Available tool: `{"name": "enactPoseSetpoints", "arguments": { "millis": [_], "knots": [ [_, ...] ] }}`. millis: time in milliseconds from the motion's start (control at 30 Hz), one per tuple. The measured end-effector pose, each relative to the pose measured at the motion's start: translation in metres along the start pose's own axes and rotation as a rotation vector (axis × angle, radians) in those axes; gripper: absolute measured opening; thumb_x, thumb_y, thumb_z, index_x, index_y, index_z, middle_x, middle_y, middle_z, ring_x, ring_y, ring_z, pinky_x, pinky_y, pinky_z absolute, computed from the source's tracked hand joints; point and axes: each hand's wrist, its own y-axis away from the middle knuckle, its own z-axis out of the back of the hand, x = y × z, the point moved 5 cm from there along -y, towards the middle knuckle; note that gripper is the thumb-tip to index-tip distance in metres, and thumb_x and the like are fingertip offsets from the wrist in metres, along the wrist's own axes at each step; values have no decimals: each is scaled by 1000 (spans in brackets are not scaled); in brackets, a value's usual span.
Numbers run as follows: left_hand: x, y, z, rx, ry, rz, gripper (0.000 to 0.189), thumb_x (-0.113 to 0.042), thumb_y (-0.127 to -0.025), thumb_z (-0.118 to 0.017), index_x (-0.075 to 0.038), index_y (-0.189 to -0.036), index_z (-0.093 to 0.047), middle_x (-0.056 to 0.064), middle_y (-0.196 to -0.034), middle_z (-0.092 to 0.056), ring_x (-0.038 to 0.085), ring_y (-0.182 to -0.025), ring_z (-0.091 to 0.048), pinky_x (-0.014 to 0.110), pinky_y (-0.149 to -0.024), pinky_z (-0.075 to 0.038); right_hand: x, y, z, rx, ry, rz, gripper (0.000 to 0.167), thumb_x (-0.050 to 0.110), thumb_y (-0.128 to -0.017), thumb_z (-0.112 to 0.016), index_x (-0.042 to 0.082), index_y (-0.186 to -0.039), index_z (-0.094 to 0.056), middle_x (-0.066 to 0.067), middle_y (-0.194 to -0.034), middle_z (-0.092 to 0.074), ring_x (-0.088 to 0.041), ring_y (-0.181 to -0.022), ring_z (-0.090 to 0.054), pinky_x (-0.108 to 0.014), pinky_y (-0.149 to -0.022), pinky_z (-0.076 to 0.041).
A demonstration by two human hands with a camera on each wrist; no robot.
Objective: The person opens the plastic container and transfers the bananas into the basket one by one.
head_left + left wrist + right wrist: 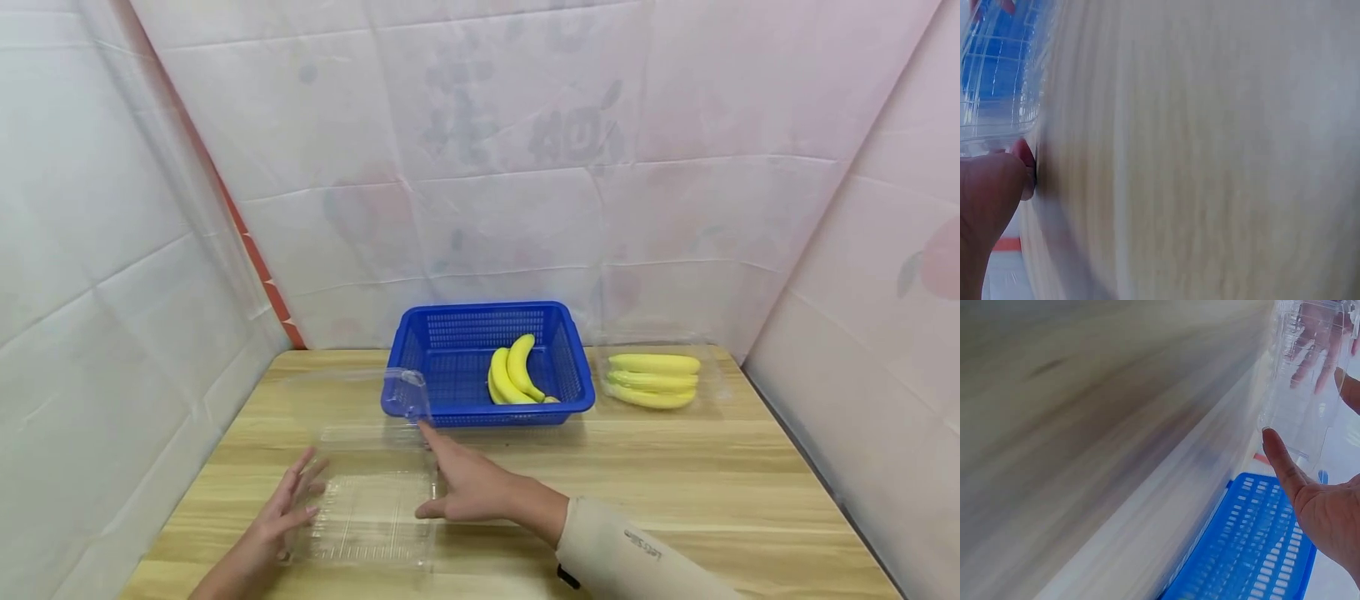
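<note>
An empty clear plastic clamshell box [371,512] is on the wooden table, its hinged lid [352,400] raised at the back and overlapping the basket's front left corner. At its left wall is my left hand [273,521], fingers extended and spread; in the left wrist view the thumb [997,181] is right at the box's rim. My right hand [480,479] is at the opposite side, forefinger reaching toward the hinge and thumb pointing at the side wall. Through the plastic in the right wrist view, the left hand's fingers [1319,359] look straight.
Behind the box stands a blue plastic basket [487,414] with several yellow bananas [510,379] in its right part. Another clear box [712,392] at the back right contains several bananas [652,382]. White patterned sheeting [487,208] encloses the table [652,492] at the back and sides.
</note>
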Motion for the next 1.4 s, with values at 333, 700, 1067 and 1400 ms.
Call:
{"name": "enactPoseSetpoints", "arguments": {
  "millis": [333,700,1067,1400],
  "knots": [
    [6,15,39,-9,103,221,65,-16,-117,-28,-24,-173,4,-44,-157,-35,-15,-132,-42,25,-85,-51,23,-28,-17,0,27,23,124,48,-89,-85,18,-174,1,-8,-181,-13,-25,-165,-28,-42,-133,-31],
    [9,16,73,-26,47,282,64,-22,-118,-24,-21,-172,10,-43,-157,-31,-22,-131,-40,89,-105,-16,35,-65,-31,-3,76,-3,119,51,-89,-85,13,-173,-11,-10,-175,-36,-24,-156,-45,-37,-127,-42],
    [19,13,83,-81,201,214,66,-17,-117,-26,-22,-172,10,-27,-171,-23,-17,-131,-43,93,-102,6,22,-95,-33,22,54,-30,121,54,-91,-82,25,-174,1,-6,-151,-65,-18,-128,-64,-36,-111,-53],
    [22,10,87,-65,205,193,69,-14,-116,-27,-25,-172,13,-6,-182,3,-20,-132,-43,94,-100,20,16,-107,-29,58,-34,-63,112,53,-93,-79,30,-174,-4,-4,-161,-57,-8,-105,-72,-30,-101,-57]
  ]
}}
